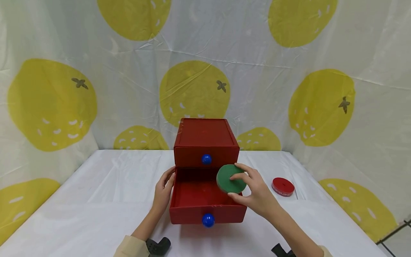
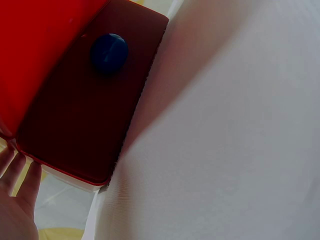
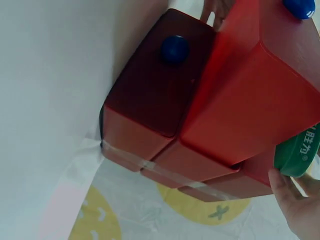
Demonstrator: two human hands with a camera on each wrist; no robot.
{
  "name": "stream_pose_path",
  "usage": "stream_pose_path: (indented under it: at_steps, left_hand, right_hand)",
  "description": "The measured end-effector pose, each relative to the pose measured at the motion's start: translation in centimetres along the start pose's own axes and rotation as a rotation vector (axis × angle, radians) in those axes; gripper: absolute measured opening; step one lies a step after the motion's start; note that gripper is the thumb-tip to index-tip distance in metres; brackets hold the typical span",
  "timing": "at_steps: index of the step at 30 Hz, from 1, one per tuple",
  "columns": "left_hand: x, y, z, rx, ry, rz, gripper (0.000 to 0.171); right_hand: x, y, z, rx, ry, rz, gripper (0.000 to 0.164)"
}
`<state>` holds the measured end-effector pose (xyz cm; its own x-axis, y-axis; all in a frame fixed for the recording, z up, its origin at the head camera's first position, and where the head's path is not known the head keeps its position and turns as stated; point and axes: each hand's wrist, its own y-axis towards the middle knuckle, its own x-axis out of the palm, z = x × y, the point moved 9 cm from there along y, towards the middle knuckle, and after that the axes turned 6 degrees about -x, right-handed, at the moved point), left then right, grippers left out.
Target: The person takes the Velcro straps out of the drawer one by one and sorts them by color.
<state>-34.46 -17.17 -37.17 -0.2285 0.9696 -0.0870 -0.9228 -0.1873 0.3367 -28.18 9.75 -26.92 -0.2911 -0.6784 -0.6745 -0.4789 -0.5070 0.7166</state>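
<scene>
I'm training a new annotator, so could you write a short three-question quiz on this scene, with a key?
1. Multiple choice: how is the green disc being held?
A) By the left hand alone
B) By the right hand alone
C) By both hands

2. True or false: the red disc lies on the table.

3. Fill in: counting from the top, the pulled-out drawer is the ____ one of three.

Key: 1. B, the right hand; 2. True; 3. Middle.

Fruit-printed sheeting is hanging round three sides of a white-covered bench, forming a makeshift booth.
</scene>
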Motion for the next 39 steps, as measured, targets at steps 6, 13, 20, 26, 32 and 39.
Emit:
stream_pose_path:
  at_steps: [6,13,20,26,32,39]
  left_hand:
    - [0.0,0.0,0.1,-0.002,0.001,0.004,0.034]
    - [0.0,0.0,0.0,0.006,-0.009,0.003,0.035]
    - [0.0,-0.1,-0.1,0.001,-0.008,0.001,0.035]
    - [0.1,-0.1,0.2,0.001,-0.011,-0.002,0.035]
    - [0.1,-0.1,0.3,-0.002,-0.006,0.001,0.035]
    - [0.1,-0.1,0.2,-0.001,-0.003,0.008,0.035]
  right_hand:
    - [-0.8,-0.9,0.5,0.041,0.0,0.043,0.043]
    - [-2.0,-2.2,0.6,0.023,-0.027,0.148,0.047]
    - [-3.1,-3.1,0.8,0.006,-0.028,0.193,0.05]
    - [-3.9,-3.7,1.1,0.025,-0.039,0.223,0.051]
    - [-4.5,-4.6,1.9,0.061,-0.045,0.233,0.048]
    - [-5.0,-5.9,3.1,0.12,-0.061,0.239,0.047]
